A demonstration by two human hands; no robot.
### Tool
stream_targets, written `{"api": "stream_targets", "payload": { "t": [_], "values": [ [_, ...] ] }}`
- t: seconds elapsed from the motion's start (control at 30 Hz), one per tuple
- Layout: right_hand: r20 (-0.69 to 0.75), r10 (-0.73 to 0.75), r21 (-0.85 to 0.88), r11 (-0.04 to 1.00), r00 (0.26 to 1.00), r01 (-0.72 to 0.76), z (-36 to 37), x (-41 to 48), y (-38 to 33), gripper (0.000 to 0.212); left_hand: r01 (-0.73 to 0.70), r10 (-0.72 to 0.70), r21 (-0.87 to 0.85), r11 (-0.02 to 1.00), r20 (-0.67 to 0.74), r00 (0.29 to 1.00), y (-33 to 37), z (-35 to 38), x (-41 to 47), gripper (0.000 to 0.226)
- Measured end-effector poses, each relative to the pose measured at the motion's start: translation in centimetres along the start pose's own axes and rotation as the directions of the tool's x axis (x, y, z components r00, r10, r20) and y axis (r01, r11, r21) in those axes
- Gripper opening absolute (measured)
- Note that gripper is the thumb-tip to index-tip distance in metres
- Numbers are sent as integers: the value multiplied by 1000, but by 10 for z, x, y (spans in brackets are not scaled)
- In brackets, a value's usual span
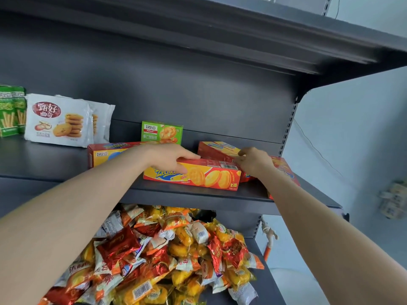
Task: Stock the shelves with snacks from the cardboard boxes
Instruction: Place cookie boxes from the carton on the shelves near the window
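1. The long red-and-yellow cardboard biscuit box (198, 175) lies along the front edge of the dark metal shelf (44, 159), with its long axis running left to right.
2. The left hand (167, 158) grasps its left end.
3. The right hand (253, 162) curls at its right end; I cannot tell whether it grips.

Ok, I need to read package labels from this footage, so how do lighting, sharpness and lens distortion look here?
Head view: soft, even light, no hard shadows; print on the red cracker box and white cookie bag is legible; foil in the wrapped snack pile glints; the shelf slants and bows from the wide-angle lens; the pale object far right is blurred.
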State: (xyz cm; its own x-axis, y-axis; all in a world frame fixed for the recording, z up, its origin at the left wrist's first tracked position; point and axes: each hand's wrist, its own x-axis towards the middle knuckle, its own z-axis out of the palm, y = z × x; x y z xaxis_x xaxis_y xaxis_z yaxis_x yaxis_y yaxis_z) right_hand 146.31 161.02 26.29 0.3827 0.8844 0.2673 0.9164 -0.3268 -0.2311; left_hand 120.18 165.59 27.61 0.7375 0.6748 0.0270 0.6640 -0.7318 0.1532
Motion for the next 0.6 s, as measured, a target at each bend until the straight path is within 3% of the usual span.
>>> {"api": "stream_targets", "payload": {
  "t": [0.2,0.3,0.4,0.5,0.6],
  "values": [
    [101,-55,-139,988,993,69,-23,4,-10,43,-8,7,-69,998,-5,1000,-2,-1,1,63],
    [111,-14,-46,999,994,19,-31,5,-12,39,-16,14,-84,996,-16,1000,-4,0,1,65],
    [117,50,164,984,992,-69,-35,5,-10,31,8,-25,-218,976,-74,997,-3,-1,2,61],
    [125,77,128,987,989,-93,-33,4,-11,35,7,-62,-264,965,-203,977,2,-3,8,51],
    [93,25,76,997,995,-33,-29,1,-9,36,-11,-51,-253,967,-235,971,16,-2,16,44]
  ]
}}
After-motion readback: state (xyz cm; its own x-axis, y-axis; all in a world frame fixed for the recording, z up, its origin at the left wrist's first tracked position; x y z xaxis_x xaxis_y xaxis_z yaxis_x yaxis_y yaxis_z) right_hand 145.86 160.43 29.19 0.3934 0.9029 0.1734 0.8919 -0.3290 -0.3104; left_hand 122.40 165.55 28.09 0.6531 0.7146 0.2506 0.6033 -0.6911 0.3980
